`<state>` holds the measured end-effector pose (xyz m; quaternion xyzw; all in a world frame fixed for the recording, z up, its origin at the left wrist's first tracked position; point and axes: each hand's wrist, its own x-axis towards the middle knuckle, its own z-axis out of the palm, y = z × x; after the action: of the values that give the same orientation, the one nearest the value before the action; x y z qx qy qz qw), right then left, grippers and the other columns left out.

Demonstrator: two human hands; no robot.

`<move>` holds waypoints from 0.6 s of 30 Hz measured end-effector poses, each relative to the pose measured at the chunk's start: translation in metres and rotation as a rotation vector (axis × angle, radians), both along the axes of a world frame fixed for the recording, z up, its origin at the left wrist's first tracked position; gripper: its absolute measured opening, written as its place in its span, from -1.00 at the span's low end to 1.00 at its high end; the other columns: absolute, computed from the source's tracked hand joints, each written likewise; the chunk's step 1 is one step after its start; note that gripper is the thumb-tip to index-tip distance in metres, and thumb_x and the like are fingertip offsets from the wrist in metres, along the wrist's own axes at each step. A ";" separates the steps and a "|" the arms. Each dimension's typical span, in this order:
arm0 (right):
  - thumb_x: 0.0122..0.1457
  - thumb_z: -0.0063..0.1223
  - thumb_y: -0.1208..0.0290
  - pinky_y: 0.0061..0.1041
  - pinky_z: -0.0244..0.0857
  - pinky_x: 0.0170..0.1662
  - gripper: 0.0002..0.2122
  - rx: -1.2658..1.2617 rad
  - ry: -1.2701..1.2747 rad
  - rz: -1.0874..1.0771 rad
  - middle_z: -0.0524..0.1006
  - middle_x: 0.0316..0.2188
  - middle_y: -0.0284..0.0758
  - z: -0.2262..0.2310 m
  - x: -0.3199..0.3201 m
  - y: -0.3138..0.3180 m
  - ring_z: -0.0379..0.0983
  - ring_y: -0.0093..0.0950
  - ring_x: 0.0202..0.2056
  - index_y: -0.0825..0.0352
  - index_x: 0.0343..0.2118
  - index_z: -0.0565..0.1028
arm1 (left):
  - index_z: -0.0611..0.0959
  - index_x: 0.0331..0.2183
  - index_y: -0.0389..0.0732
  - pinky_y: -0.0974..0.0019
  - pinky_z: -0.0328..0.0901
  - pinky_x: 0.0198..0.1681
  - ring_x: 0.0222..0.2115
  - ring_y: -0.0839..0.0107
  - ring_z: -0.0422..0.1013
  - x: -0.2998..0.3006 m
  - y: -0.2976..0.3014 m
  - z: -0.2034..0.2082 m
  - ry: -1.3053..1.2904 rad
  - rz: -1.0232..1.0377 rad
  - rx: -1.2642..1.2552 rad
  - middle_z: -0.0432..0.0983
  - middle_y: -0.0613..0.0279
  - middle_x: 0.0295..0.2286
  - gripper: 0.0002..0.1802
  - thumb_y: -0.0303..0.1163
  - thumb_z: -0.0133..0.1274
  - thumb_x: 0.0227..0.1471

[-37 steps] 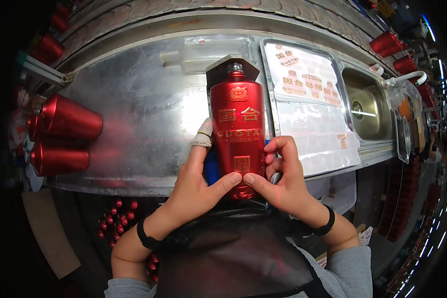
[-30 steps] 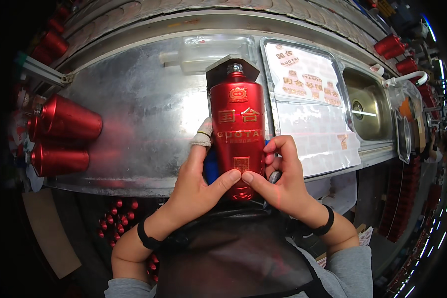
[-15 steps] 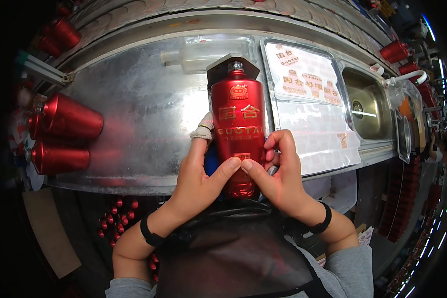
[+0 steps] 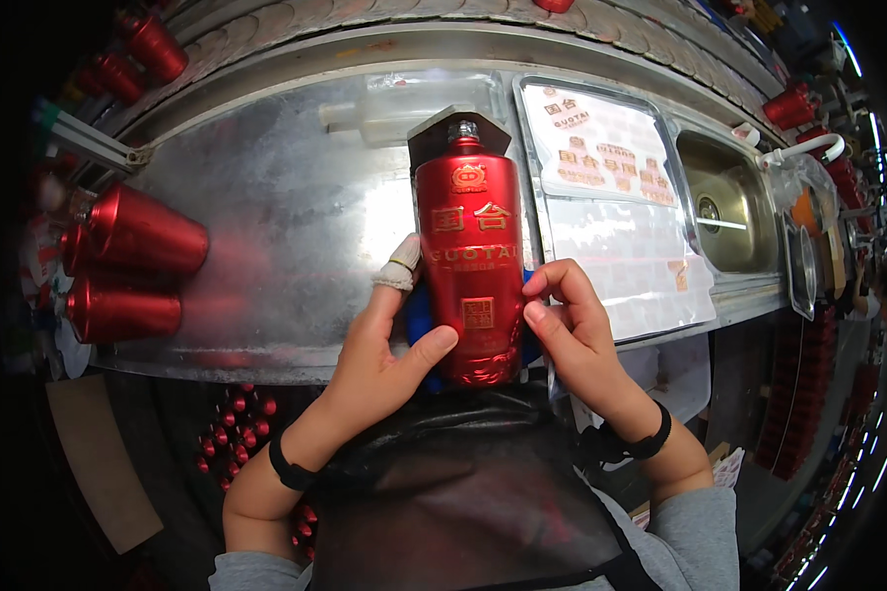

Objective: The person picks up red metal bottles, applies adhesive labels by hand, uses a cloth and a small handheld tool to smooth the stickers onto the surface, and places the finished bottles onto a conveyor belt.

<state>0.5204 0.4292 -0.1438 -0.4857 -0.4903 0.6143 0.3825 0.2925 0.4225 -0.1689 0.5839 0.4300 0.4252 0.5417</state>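
The person's left hand [image 4: 384, 340] grips the lower left side of a glossy red bottle [image 4: 470, 266], thumb pressed across the bottle's base near its small gold label and the index finger, wrapped in white tape at the tip, running up the side. The right hand [image 4: 572, 330] holds the lower right side, its fingers curled in with the thumb tip against the bottle wall. Half a second ago the right thumb and fingers lay across the front of the bottle near the label; they now sit further to the right, leaving the label uncovered. The bottle itself has stayed in much the same place, held upright in front of the person's chest, above the near edge of a steel worktop [image 4: 266, 227]. Its dark angular cap [image 4: 460, 133] points away from the person. Something blue shows behind the bottle between the hands; what it is cannot be told.

Both wrists wear black bands. To the left, two red metallic cylinders [image 4: 133, 261] lie on their sides at the worktop's edge. A clear plastic bottle [image 4: 404, 98] lies at the back. To the right sit laminated sheets of labels [image 4: 606, 197], then a steel sink [image 4: 724, 202] with a white tap.
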 end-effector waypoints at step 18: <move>0.17 0.07 0.45 -0.74 0.22 -0.49 -0.93 -0.203 0.054 -0.101 0.46 -0.45 -0.43 0.001 0.009 0.007 0.37 -0.70 -0.56 0.29 -0.32 0.47 | 0.01 0.29 -0.39 0.23 -0.09 0.32 0.31 0.19 -0.03 -0.034 -0.014 0.004 0.004 -0.070 -0.039 0.01 -0.09 0.28 0.00 -0.26 0.23 0.04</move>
<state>0.5292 0.4359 -0.1429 -0.5293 -0.3902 0.6535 0.3749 0.2587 0.4087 -0.1653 0.5887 0.4187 0.3962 0.5667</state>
